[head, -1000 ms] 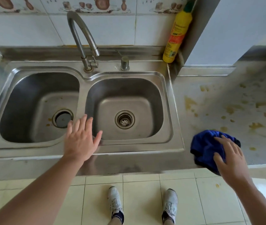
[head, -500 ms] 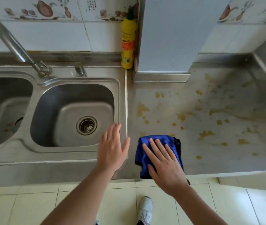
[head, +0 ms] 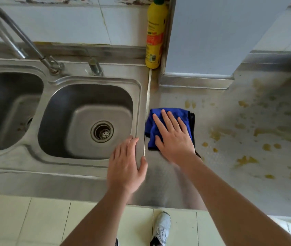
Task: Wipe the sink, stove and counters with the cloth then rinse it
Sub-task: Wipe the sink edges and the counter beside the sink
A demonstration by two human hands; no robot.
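Now right hand (head: 174,137) flat on cloth (head: 169,112); left hand (head: 126,167) flat on sink (head: 139,96) rim.

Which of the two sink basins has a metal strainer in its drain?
The right basin, nearest the left hand. Its drain holds a perforated strainer; the left basin is partly cut off and its drain looks dark.

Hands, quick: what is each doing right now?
Left hand: open, flat on the steel sink rim, holding nothing.
Right hand: open, fingers straight, pressing the blue cloth.
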